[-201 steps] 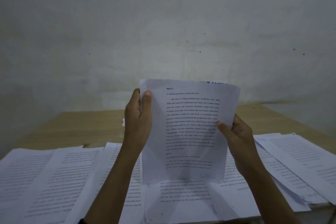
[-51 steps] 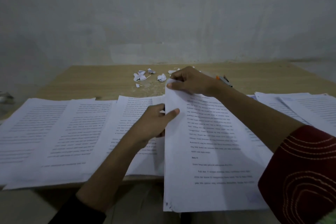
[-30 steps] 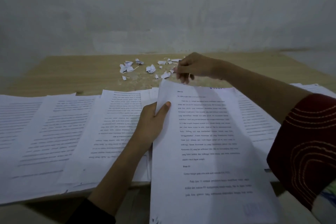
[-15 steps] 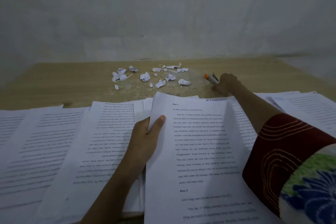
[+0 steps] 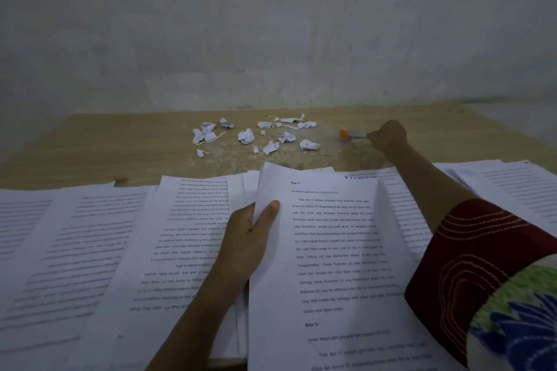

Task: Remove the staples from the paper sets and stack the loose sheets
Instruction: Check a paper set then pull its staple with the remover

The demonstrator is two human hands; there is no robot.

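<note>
My left hand grips the left edge of a printed paper set, thumb on top, holding it tilted up above the other sheets near the table's front. My right hand reaches far across the table and grips the end of a small tool with an orange tip, which lies just right of the scraps. Torn and crumpled paper scraps are scattered on the wood toward the back.
Several printed sheets lie side by side along the front of the wooden table, with more sheets at the right. A grey wall stands right behind the table.
My right hand dropped a torn corner among the scraps, then reached right to the orange-tipped tool and closed on it. My left hand kept hold of the paper set.
</note>
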